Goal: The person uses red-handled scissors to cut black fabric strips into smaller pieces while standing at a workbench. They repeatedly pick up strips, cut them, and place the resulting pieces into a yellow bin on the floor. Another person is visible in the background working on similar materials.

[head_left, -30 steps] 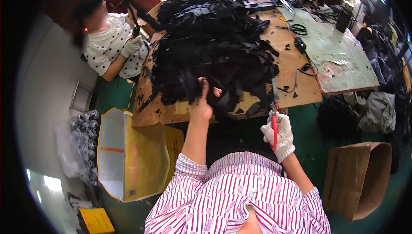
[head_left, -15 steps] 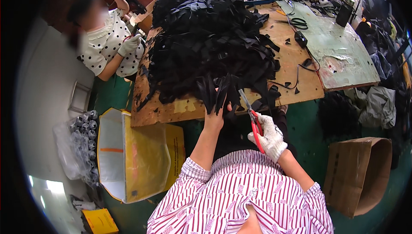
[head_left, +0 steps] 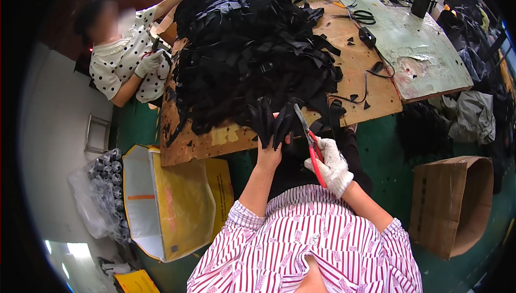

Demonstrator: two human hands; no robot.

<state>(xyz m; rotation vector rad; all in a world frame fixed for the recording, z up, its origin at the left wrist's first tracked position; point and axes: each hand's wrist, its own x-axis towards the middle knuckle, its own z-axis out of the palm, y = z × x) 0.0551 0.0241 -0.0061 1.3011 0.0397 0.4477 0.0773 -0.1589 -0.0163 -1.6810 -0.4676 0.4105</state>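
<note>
My bare left hand (head_left: 270, 154) is closed around a bunch of black fabric strips (head_left: 262, 124) at the table's near edge. The strips drape over its fingers and hide most of them. In my right hand (head_left: 331, 167), which wears a white knit glove, are red-handled scissors (head_left: 310, 136). Their blades point up and away, with the tips beside the held strips. Whether the tips touch the fabric I cannot tell. Beyond both hands lies a large heap of black fabric pieces (head_left: 247, 51).
The heap covers much of a wooden table (head_left: 371, 86), with black-handled scissors (head_left: 364, 17) and a cable on its right. A co-worker in a dotted top (head_left: 126, 54) stands at the far left. Below are a yellow bin (head_left: 185, 212) and a cardboard box (head_left: 438, 207).
The scissors have moved slightly left, closer to the strips in my left hand. The co-worker's raised arm has stretched toward the far side of the heap. My view has shifted a little.
</note>
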